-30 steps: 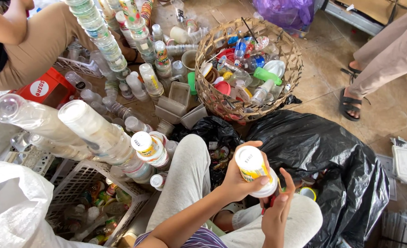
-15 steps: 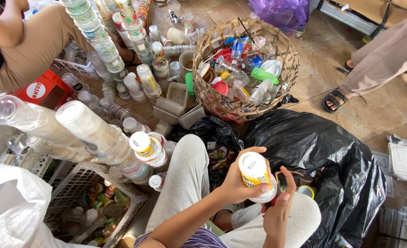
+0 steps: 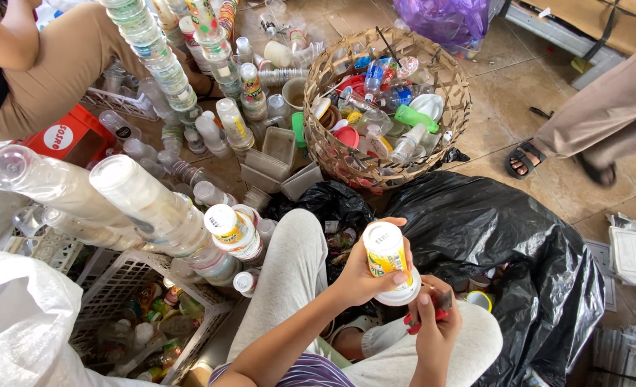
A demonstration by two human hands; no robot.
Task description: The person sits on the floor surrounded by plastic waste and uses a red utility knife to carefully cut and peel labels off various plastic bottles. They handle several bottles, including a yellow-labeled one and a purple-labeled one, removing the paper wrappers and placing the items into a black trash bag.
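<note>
My left hand (image 3: 364, 276) grips a small white plastic bottle with a yellow and green label (image 3: 388, 259), held bottom-up over my lap. Just below it, my right hand (image 3: 433, 326) is closed around a small red-handled tool (image 3: 438, 307) whose tip sits at the bottle's lower end. I sit cross-legged in light grey trousers. A big black plastic bag (image 3: 504, 244) lies open right of my knees, with a few small items inside.
A woven basket (image 3: 332, 143) full of bottles, caps and lids stands ahead. Long stacks of clear plastic cups (image 3: 139, 204) lie at left over a white crate (image 3: 128, 287). Upright cup stacks (image 3: 153, 57), a red crate (image 3: 70, 136), a seated person's leg and another person's sandalled foot (image 3: 526, 158) surround me.
The bottle in my left hand has tilted slightly and my right hand has closed in beneath it. The person at right has shifted their foot.
</note>
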